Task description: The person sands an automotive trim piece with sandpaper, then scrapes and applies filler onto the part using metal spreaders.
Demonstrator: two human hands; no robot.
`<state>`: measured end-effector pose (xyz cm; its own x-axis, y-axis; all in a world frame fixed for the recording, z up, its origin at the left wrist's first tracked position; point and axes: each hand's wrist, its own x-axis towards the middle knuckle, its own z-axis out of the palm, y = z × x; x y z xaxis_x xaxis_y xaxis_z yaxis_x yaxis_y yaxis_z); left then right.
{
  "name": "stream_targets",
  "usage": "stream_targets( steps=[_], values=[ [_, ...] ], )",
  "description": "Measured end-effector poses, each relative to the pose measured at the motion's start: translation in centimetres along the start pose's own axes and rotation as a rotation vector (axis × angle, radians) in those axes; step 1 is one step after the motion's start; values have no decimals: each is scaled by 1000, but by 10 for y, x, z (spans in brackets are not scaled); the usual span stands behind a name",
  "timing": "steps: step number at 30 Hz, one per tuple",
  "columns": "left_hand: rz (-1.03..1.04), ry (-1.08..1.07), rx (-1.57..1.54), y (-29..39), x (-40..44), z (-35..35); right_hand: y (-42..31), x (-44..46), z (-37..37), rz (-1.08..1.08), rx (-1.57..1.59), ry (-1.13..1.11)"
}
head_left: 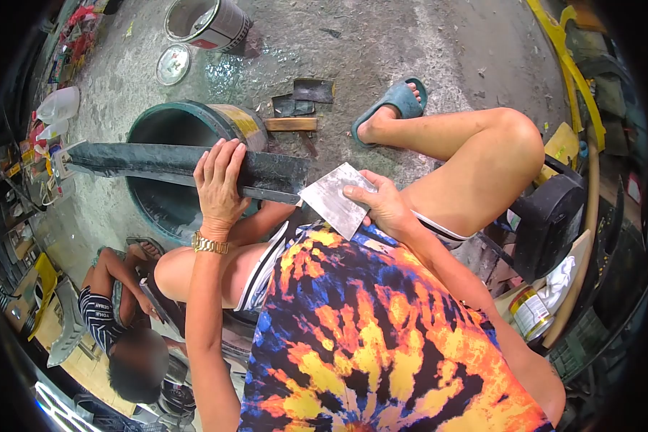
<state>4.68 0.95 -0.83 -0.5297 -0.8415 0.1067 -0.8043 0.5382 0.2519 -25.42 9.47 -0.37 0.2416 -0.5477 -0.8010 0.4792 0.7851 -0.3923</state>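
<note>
Across a round dark-green tub lies a long black panel, narrow and shaped like a piece of vehicle trim. My left hand, with a gold watch at its wrist, is closed over the panel's near edge, the fingers resting on its top. The thumb of that hand is hidden. Just past the panel's right end, my right hand pinches a grey square sheet that looks like worn sandpaper, thumb on top. The sheet's left corner is close to the panel; whether they touch I cannot tell.
A wooden block and dark scraps lie beyond the tub. Farther off stand a paint bucket and its lid. Another person sits at lower left. A black machine and a can are at right.
</note>
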Motion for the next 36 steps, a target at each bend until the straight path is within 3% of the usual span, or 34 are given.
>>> stream_targets(
  steps=[6,9,12,15,17,18,22,29,31,36],
  values=[
    [0,-8,-3,1,1,1,-15,-6,-7,11,193,-49],
    [-7,-18,-6,2,2,0,-48,-20,5,-65,337,83],
    [-24,-55,-10,6,4,-5,-83,-27,-7,-262,383,-181],
    [-18,-59,19,5,5,-2,-123,-15,-8,-569,26,66],
    [-18,-73,8,6,6,-3,-143,7,-14,-1062,-974,706],
    [-13,-75,5,7,8,-3,-153,11,-12,-1081,-741,653],
    [-1,-107,-41,0,14,-7,-165,15,12,-1133,-859,485],
    [2,-123,-25,4,14,-12,-110,141,32,-1116,-890,180],
    [16,-77,-22,1,14,-4,-126,151,73,-1011,-930,-48],
    [-11,-66,6,2,19,1,-139,178,151,-1148,-1125,-330]
  ],
)
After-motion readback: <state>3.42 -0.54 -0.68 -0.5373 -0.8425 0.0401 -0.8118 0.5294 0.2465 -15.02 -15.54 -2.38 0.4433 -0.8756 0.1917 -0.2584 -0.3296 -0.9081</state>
